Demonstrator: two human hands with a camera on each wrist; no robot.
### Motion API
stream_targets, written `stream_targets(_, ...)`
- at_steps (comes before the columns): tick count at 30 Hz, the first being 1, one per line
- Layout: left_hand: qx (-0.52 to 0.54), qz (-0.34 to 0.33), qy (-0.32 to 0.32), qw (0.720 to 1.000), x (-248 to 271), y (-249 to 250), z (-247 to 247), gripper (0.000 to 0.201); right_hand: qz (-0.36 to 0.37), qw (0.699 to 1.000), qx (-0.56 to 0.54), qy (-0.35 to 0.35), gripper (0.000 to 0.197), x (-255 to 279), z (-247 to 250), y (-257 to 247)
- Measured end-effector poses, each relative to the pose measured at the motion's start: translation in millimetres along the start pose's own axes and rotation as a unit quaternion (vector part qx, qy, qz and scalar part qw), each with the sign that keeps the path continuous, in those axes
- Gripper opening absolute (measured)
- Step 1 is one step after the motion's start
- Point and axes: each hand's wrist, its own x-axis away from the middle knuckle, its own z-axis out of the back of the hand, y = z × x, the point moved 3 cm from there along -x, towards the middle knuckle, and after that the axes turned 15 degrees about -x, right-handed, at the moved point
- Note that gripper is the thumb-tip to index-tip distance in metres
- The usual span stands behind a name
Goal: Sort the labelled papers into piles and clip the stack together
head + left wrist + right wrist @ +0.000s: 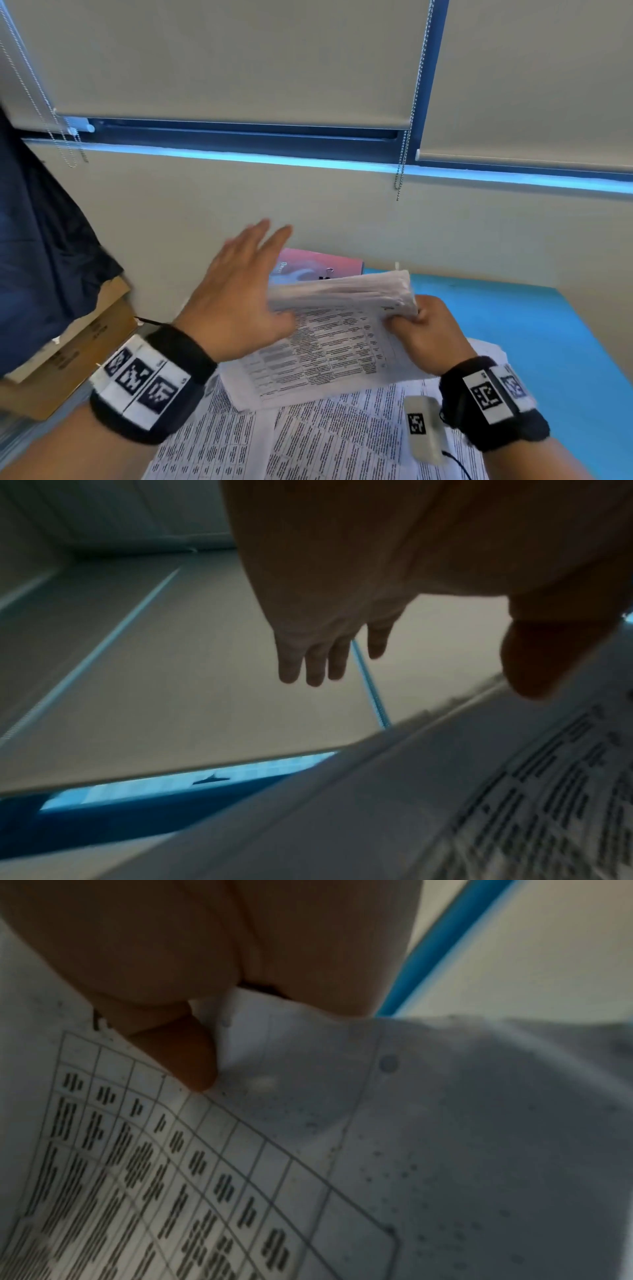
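Several printed sheets [308, 442] lie loose and overlapping on the near part of the blue table [534, 329], with a small white device [426, 428] resting on them by the right wrist. Above them, the right hand [428, 329] pinches the right end of a thick stack of papers [342, 291], thumb on the printed face as the right wrist view shows, lifting it clear of the table. The left hand [239, 294] stands flat with fingers straight and spread against the stack's left end, gripping nothing.

Such a stack is likely light but floppy; held at one end only, it sags and the sheets can fan or slide. It probably wants a hold on both short ends, then a tap to square the edges.

Farther off, a black clip [325, 275] sits on a pink booklet [318, 265] by the wall.
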Motion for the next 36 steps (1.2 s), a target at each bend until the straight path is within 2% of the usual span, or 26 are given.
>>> stream_targets(1, -0.014, -0.032, -0.026, 0.999, -7.5, 6.4, 2.2, 0.092, 0.032, 0.999, 0.026, -0.025, 0.018, -0.3, -3.9, -15.6)
stream_targets(2, -0.001, -0.058, -0.048, 0.997, -14.1, 11.1, 4.6, 0.069, 0.06, 0.996, 0.056, -0.043, 0.015, 0.4, -7.4, -31.4)
stream_targets(4, 0.106, -0.042, -0.073, 0.991, -19.8, 9.8, 8.1, 0.012, 0.087, 0.99, 0.103, -0.049, 0.013, 0.2, -7.2, -53.7)
stream_targets(5, 0.173, -0.015, -0.067, 0.983, -19.0, 4.1, 7.6, 0.009, 0.097, 0.989, 0.106, -0.03, 0.016, -0.6, -2.1, -62.0)
stream_targets(7, 0.275, 0.051, -0.023, 0.96, -10.9, -8.3, 8.7, 0.022, 0.134, 0.985, 0.081, 0.069, 0.019, -1.8, 16.4, -68.1)
stream_targets(8, 0.323, 0.085, 0.011, 0.942, -6.4, -15.0, 9.6, 0.019, 0.145, 0.98, 0.037, 0.132, 0.033, -2.1, 25.6, -65.3)
stream_targets(9, 0.368, 0.115, 0.046, 0.922, -1.7, -20.0, 9.9, 0.014, 0.138, 0.976, -0.039, 0.165, 0.052, -1.3, 30.6, -61.5)
stream_targets(11, 0.452, 0.171, 0.093, 0.871, 5.4, -24.1, 7.6, 0.002, 0.088, 0.952, -0.264, 0.124, 0.076, -3.8, 21.3, -47.1)
stream_targets(12, 0.48, 0.184, 0.105, 0.852, 7.3, -21.4, 6.1, 0.007, 0.061, 0.94, -0.327, 0.078, 0.077, -3.4, 9.6, -38.4)
stream_targets(13, 0.501, 0.186, 0.113, 0.838, 8.7, -17.7, 3.8, 0.009, 0.05, 0.937, -0.343, 0.039, 0.065, -1.1, -2.7, -33.9)
stream_targets(15, 0.526, 0.188, 0.142, 0.817, 10.4, -10.0, 1.4, 0.012, 0.062, 0.951, -0.302, 0.035, 0.024, 4.9, -17.5, -35.9)
stream_targets(16, 0.536, 0.189, 0.15, 0.809, 11.5, -7.0, -1.1, 0.017, 0.074, 0.957, -0.277, 0.05, 0.021, 7.8, -19.5, -36.5)
stream_targets(17, 0.549, 0.192, 0.149, 0.8, 13.2, -4.5, -6.1, 0.02, 0.082, 0.959, -0.265, 0.058, 0.029, 10.0, -19.4, -33.4)
stream_targets(19, 0.566, 0.204, 0.124, 0.789, 20.0, -1.1, -22.8, 0.02, 0.068, 0.959, -0.269, 0.058, 0.034, 17.1, -17.7, -21.3)
stream_targets(21, 0.577, 0.231, 0.084, 0.779, 30.8, 3.7, -47.8, 0.021, 0.028, 0.968, -0.246, 0.048, 0.029, 26.0, -22.6, -2.6)
stream_targets(24, 0.561, 0.264, 0.028, 0.784, 45.9, 15.0, -78.8, 0.028, -0.047, 0.977, -0.207, 0.023, 0.021, 38.1, -33.5, 26.9)
stream_targets(27, 0.549, 0.255, 0.043, 0.795, 44.9, 20.8, -81.0, 0.016, -0.052, 0.976, -0.204, 0.048, 0.02, 39.2, -30.5, 27.3)
stream_targets(29, 0.551, 0.234, 0.062, 0.799, 39.3, 21.7, -72.2, 0.025, -0.023, 0.969, -0.235, 0.067, 0.027, 38.2, -22.9, 18.4)
stream_targets(31, 0.552, 0.222, 0.063, 0.801, 35.6, 21.7, -70.1, 0.026, -0.006, 0.961, -0.272, 0.053, 0.029, 39.5, -15.9, 13.7)
stream_targets(34, 0.568, 0.243, 0.031, 0.785, 38.3, 23.4, -86.0, 0.027, -0.054, 0.966, -0.251, 0.002, 0.018, 45.1, -16.9, 24.5)
stream_targets(36, 0.569, 0.261, 0.021, 0.78, 40.9, 22.7, -95.6, 0.022, -0.073, 0.978, -0.195, 0.009, 0.014, 46.0, -18.8, 32.7)
